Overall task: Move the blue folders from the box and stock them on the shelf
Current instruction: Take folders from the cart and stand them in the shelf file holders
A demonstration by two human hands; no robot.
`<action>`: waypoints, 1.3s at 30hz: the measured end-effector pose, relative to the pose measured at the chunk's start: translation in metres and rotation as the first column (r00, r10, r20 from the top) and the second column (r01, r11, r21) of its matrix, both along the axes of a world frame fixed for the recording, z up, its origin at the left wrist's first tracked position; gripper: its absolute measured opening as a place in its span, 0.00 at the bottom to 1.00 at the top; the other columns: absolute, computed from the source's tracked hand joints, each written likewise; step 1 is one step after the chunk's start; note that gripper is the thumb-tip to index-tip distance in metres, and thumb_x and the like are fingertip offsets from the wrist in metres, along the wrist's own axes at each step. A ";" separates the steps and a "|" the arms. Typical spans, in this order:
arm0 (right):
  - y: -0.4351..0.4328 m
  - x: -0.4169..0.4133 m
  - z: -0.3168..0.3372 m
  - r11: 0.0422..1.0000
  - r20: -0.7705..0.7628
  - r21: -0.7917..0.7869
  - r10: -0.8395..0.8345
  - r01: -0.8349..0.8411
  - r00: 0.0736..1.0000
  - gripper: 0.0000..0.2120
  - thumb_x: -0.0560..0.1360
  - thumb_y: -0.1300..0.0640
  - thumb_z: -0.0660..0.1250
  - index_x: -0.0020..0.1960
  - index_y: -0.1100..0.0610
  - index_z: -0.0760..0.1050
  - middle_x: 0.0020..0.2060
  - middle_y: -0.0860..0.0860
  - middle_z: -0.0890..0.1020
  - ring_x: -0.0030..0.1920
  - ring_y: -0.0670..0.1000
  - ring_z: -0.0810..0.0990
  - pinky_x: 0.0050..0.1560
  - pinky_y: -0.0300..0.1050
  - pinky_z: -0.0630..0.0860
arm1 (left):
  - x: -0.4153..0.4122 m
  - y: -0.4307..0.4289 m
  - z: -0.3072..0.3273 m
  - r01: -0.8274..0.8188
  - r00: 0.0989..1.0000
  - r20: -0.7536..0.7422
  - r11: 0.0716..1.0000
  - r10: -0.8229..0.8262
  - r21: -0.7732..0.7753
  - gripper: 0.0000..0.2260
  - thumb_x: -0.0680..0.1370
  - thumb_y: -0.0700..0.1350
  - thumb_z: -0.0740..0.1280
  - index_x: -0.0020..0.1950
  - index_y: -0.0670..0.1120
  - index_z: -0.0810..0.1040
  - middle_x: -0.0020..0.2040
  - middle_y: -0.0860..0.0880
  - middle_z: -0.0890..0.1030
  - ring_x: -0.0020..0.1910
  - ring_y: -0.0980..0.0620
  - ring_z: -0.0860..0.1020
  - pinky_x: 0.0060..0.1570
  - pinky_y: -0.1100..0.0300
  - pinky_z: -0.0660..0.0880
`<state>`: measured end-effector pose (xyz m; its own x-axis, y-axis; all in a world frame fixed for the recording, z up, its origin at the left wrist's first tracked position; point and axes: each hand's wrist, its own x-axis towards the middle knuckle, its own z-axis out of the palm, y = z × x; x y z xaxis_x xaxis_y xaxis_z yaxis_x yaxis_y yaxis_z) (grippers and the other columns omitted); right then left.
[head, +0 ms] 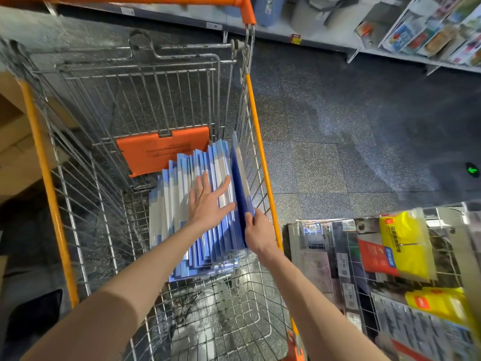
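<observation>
Dozens of blue folders (182, 204) are standing on edge, packed face to face in a fanned row, inside a wire cart (86, 204) with orange rails. They are filling the right half of its basket, just in front of the folded orange seat flap (161, 152). Their long edges are running from the near side of the basket toward the flap, with their flat faces turned toward the cart's left and right walls and their upper edges showing as alternating blue and pale stripes. One dark blue folder (240, 183) is standing apart at the right end of the row, close against the right wire wall, its long axis lying the same way. The left hand (208, 201) is lying flat and released on top of the row, fingers spread and straight, pressing on the folders' edges. The right hand (257, 233) is grasping the near end of the dark blue folder, thumb on its inner face and fingers wrapping behind. To the right, a wire rack (346, 256) is holding yellow and red packets (400, 243). Across the speckled floor (338, 126), a low shelf (286, 35) is carrying bins and printed items.
</observation>
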<state>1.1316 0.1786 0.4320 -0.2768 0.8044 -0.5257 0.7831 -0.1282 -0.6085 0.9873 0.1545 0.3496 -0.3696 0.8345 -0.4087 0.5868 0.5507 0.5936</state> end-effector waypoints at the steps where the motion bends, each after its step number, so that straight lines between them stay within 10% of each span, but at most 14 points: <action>1: -0.004 -0.004 -0.010 0.999 0.004 -0.029 -0.024 0.024 1.000 0.15 0.85 0.56 0.53 0.61 0.65 0.72 0.45 0.54 0.77 0.44 0.53 0.73 0.46 0.45 0.68 | -0.002 -0.002 -0.002 0.010 1.000 -0.008 1.000 -0.010 -0.004 0.34 0.79 0.64 0.64 0.80 0.67 0.49 0.81 0.44 0.35 0.80 0.44 0.33 0.76 0.43 0.37; 9: -0.022 0.012 -0.032 0.982 -0.086 -0.185 -0.062 0.045 0.994 0.19 0.82 0.48 0.63 0.66 0.60 0.71 0.43 0.48 0.79 0.40 0.44 0.76 0.35 0.25 0.69 | -0.018 -0.018 -0.015 0.058 0.996 -0.070 0.997 -0.054 0.049 0.35 0.76 0.72 0.60 0.78 0.71 0.47 0.82 0.41 0.38 0.79 0.44 0.31 0.75 0.42 0.33; 18: -0.024 0.013 -0.044 0.959 -0.019 -0.267 -0.102 0.093 0.995 0.15 0.83 0.48 0.60 0.44 0.58 0.73 0.24 0.46 0.71 0.23 0.41 0.68 0.28 0.32 0.67 | -0.029 -0.033 -0.020 0.100 0.985 -0.146 0.994 -0.092 0.044 0.33 0.76 0.75 0.54 0.76 0.74 0.41 0.81 0.42 0.37 0.78 0.42 0.28 0.74 0.32 0.35; 23: -0.032 0.005 -0.040 0.998 0.056 -0.058 0.038 -0.035 0.998 0.20 0.84 0.50 0.57 0.72 0.58 0.66 0.58 0.55 0.80 0.55 0.54 0.79 0.55 0.43 0.75 | -0.031 -0.040 -0.020 0.083 0.988 -0.131 0.996 -0.080 0.018 0.33 0.76 0.75 0.53 0.76 0.74 0.40 0.81 0.44 0.34 0.78 0.42 0.28 0.74 0.32 0.36; 26: -0.038 0.003 -0.039 0.999 0.020 -0.001 0.040 -0.040 0.999 0.21 0.82 0.54 0.62 0.73 0.57 0.64 0.60 0.57 0.79 0.59 0.57 0.78 0.61 0.49 0.75 | -0.031 -0.039 -0.020 0.094 0.985 -0.147 0.995 -0.095 -0.012 0.33 0.76 0.75 0.52 0.76 0.74 0.39 0.81 0.45 0.33 0.78 0.41 0.29 0.74 0.32 0.36; 39: -0.037 -0.009 0.024 0.964 0.112 0.145 0.208 -0.223 0.972 0.09 0.83 0.60 0.58 0.56 0.64 0.72 0.40 0.56 0.77 0.38 0.57 0.77 0.36 0.38 0.66 | -0.027 -0.029 0.017 0.039 0.999 0.003 0.995 -0.039 -0.096 0.31 0.80 0.68 0.58 0.80 0.66 0.50 0.82 0.42 0.37 0.80 0.42 0.35 0.77 0.36 0.42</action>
<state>1.1223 0.1411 0.4555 -0.4074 0.8052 -0.4309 0.8369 0.1403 -0.5290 0.9601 0.1255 0.3664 -0.3370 0.8054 -0.4877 0.6086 0.5815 0.5399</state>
